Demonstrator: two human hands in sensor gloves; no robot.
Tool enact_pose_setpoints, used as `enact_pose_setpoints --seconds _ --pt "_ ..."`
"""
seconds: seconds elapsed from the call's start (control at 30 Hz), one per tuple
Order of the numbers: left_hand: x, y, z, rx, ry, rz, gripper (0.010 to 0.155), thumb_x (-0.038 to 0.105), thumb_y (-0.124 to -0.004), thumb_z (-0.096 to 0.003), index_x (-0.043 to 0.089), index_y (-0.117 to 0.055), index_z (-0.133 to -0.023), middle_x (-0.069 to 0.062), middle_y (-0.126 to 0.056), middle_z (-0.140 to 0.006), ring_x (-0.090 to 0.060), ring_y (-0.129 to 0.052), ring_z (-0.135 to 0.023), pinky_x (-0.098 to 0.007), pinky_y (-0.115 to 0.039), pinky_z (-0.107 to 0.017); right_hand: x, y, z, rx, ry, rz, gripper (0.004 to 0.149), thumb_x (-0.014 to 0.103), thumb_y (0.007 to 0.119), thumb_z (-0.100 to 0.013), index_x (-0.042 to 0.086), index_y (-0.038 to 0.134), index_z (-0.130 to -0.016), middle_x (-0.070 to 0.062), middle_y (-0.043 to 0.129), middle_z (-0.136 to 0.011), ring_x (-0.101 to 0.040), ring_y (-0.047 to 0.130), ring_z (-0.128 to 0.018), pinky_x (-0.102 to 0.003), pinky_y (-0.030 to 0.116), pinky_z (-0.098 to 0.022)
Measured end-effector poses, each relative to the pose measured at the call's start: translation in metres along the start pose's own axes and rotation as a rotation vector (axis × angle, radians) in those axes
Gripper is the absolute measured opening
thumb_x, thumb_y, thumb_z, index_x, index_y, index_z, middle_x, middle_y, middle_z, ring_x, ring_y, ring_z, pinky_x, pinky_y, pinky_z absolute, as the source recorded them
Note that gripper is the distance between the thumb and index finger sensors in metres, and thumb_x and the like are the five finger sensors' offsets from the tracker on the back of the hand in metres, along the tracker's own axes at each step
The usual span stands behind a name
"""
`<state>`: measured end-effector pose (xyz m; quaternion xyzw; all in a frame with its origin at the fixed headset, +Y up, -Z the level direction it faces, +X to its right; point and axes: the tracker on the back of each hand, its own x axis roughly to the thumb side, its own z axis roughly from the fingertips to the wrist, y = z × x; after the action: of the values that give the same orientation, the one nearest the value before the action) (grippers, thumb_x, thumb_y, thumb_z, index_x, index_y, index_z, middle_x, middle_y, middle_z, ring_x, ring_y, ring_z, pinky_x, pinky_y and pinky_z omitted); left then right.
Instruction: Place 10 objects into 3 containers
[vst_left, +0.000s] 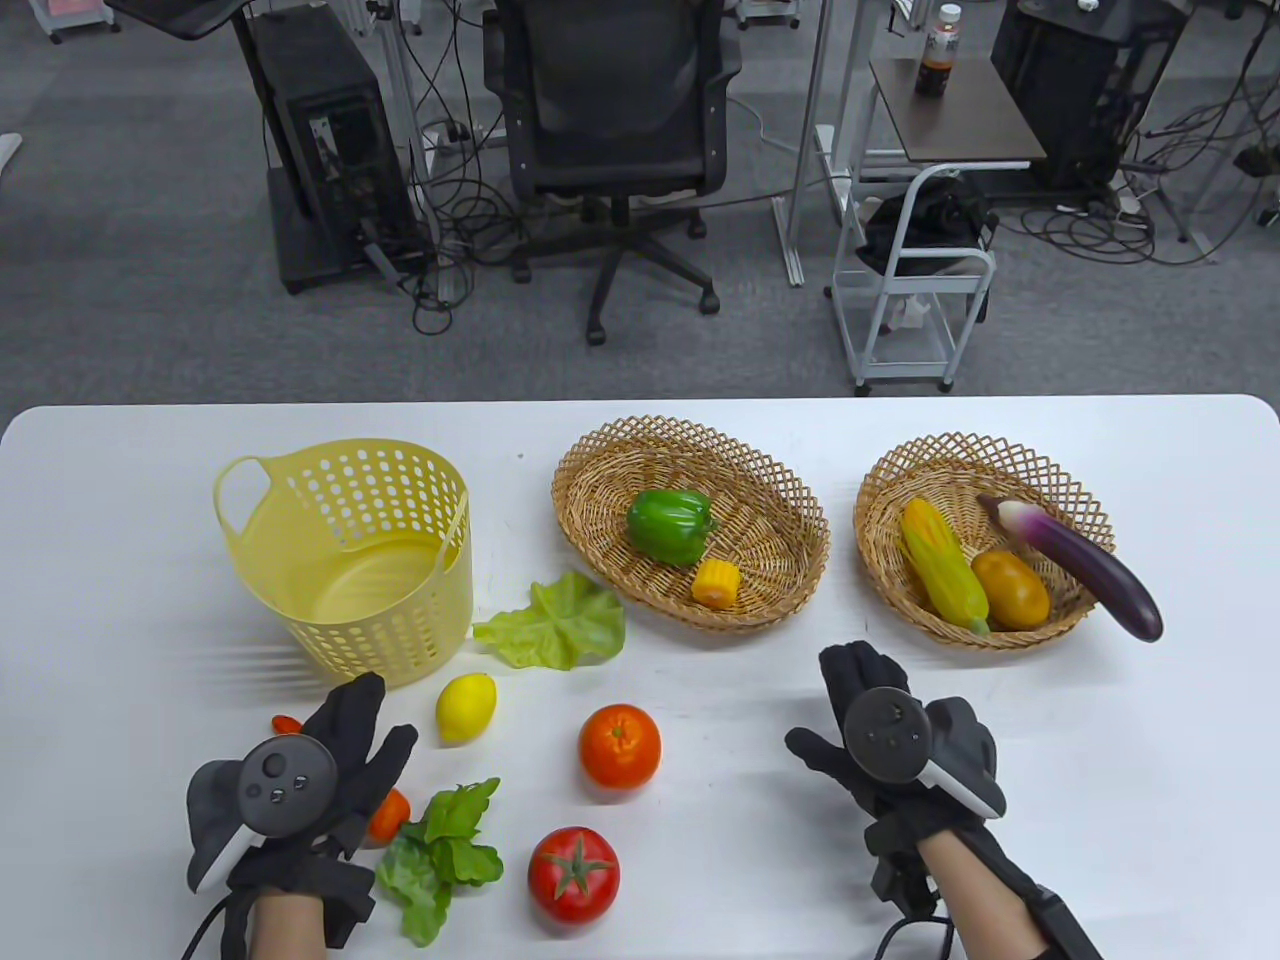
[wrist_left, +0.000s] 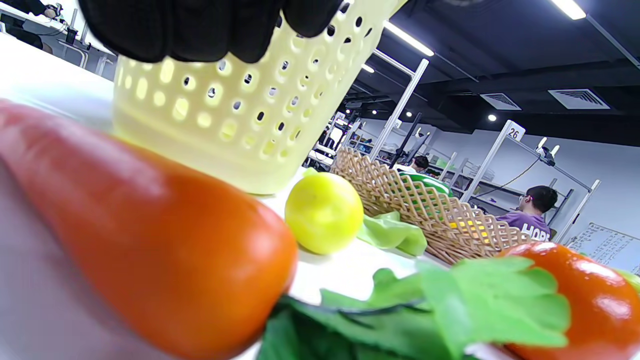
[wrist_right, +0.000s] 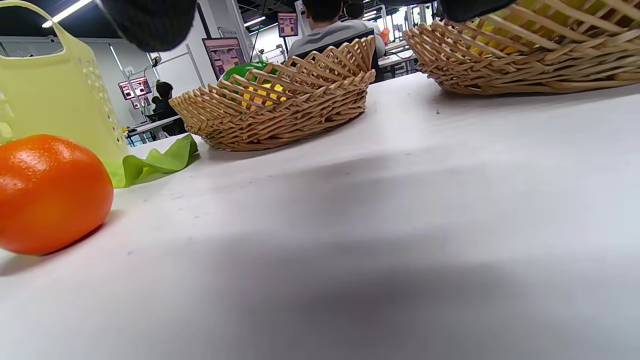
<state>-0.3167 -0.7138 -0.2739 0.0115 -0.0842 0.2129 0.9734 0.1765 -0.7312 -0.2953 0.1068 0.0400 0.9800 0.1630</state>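
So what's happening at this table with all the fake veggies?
Someone in sensor gloves is sorting toy produce into three containers. The middle wicker basket holds a green pepper and a corn piece; the right basket holds corn, a potato and an eggplant. The yellow plastic basket is empty. The left hand is over a carrot; the right hand holds nothing.

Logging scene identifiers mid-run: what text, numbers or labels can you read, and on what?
"26": white tag atop a background rack post.
"HOPE", partly cut off: seated person's purple shirt.
Bottle label, wall screens, whiteboard: too small or blurred.
Nothing printed on the table items.
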Motion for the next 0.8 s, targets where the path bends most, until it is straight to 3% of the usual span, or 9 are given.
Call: enact_pose_setpoints --seconds 0.23,0.3,0.5,0.6,0.67,0.8 --pt "-0.002 0.002 0.001 0.014 0.001 -0.016 0.073 0.058 -0.053 -0.0614 0.009 -0.047 -0.115 -0.029 -0.052 -0.115 -0.056 -0.059 -0.103 -0.066 -0.063 -0.066 0.002 0.003 0.005 0.026 -0.027 0.038 0.086 0.055 0.063 -0.057 0.01 0.016 -0.112 -0.026 0.017 -0.118 -0.056 0.029 -0.105 -0.068 0.044 -0.073" --pt "-0.003 0.003 0.001 0.01 0.005 -0.019 0.073 0.057 -0.054 -0.0614 0.007 -0.048 -0.114 -0.029 -0.053 -0.114 -0.056 -0.063 -0.101 -0.06 -0.07 -0.063 0.0 0.005 0.005 0.043 -0.009 0.042 0.086 0.055 0.063 -0.057 0.01 0.015 -0.112 -0.026 0.016 -0.118 -0.056 0.029 -0.105 -0.068 0.044 -0.073" --pt "-0.009 0.001 -0.001 -0.056 0.054 -0.054 0.059 0.039 -0.065 -0.0606 0.008 -0.057 -0.11 -0.029 -0.053 -0.114 -0.055 -0.064 -0.099 -0.059 -0.071 -0.063 -0.006 0.002 0.005 0.051 0.001 0.008 0.085 0.054 0.062 -0.057 0.01 0.015 -0.112 -0.027 0.016 -0.118 -0.056 0.031 -0.105 -0.067 0.045 -0.073" --pt "-0.014 -0.002 -0.002 -0.122 0.126 -0.147 0.055 0.035 -0.067 -0.0595 0.01 -0.06 -0.108 -0.029 -0.048 -0.115 -0.056 -0.058 -0.103 -0.065 -0.063 -0.067 -0.008 0.002 0.004 0.061 0.007 -0.001 0.085 0.054 0.062 -0.057 0.01 0.015 -0.112 -0.027 0.016 -0.118 -0.056 0.031 -0.105 -0.068 0.045 -0.073" --pt "-0.019 -0.005 -0.003 -0.155 0.166 -0.2 0.047 0.033 -0.068 -0.059 0.019 -0.069 -0.104 -0.024 -0.048 -0.118 -0.056 -0.052 -0.106 -0.071 -0.055 -0.068 -0.01 0.003 0.003 0.07 0.013 -0.002 0.084 0.054 0.062 -0.057 0.01 0.015 -0.112 -0.027 0.016 -0.118 -0.057 0.031 -0.105 -0.067 0.045 -0.073" --pt "-0.023 -0.012 -0.007 -0.195 0.198 -0.261 0.045 0.022 -0.068 -0.0563 0.024 -0.074 -0.1 -0.016 -0.045 -0.12 -0.055 -0.04 -0.108 -0.073 -0.045 -0.069 -0.01 0.003 0.003 0.081 0.02 -0.001 0.083 0.054 0.062 -0.058 0.011 0.016 -0.112 -0.028 0.015 -0.118 -0.057 0.031 -0.104 -0.067 0.046 -0.073"
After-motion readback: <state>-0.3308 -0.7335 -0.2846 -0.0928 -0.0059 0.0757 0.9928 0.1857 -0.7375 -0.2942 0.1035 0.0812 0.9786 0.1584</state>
